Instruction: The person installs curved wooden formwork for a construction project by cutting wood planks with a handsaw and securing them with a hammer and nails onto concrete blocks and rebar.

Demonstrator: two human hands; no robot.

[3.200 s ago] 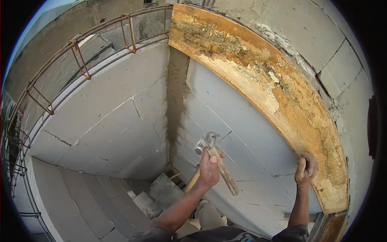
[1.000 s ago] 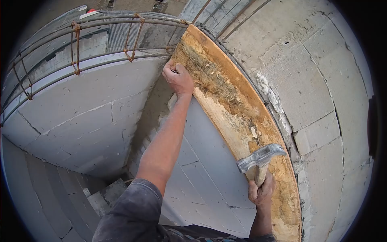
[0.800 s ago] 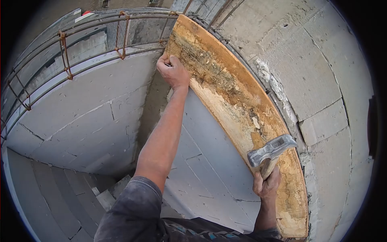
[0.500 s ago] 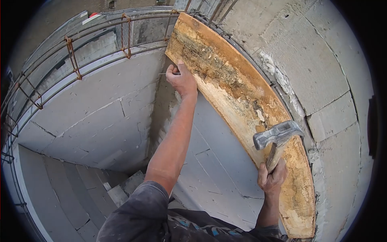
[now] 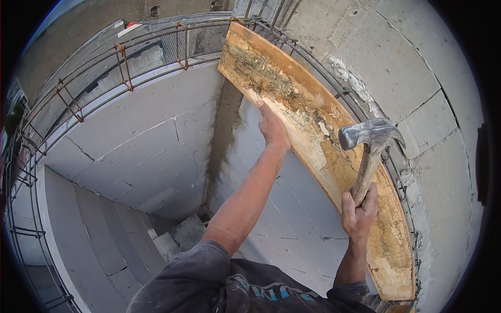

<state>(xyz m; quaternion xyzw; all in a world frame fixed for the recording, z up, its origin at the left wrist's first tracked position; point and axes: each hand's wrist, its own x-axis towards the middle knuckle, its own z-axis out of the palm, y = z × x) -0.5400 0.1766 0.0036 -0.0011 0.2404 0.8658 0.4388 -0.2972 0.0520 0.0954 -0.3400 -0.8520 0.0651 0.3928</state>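
Note:
A long weathered wooden board (image 5: 308, 122), orange-brown with peeling pale patches and dark stains, stands along the top of the block wall. My left hand (image 5: 274, 128) grips its near edge, thumb against the face and the other fingers hidden behind it. Whether a nail is still in those fingers cannot be seen. In my right hand (image 5: 359, 213) is a claw hammer (image 5: 369, 156), held upright by its worn wooden handle. The grey metal head is raised in front of the board's right half, apart from my left hand.
Rusty rebar cages (image 5: 124, 68) run along the wall top at left and behind the board. Light block walls (image 5: 151, 138) drop into a deep corner below. At right rises a concrete block wall (image 5: 417, 78) with rough mortar joints.
My left hand has moved right and down along the board and now grasps its edge; the thin nail earlier in its fingers is out of sight. The hammer has risen slightly, and the view has shifted.

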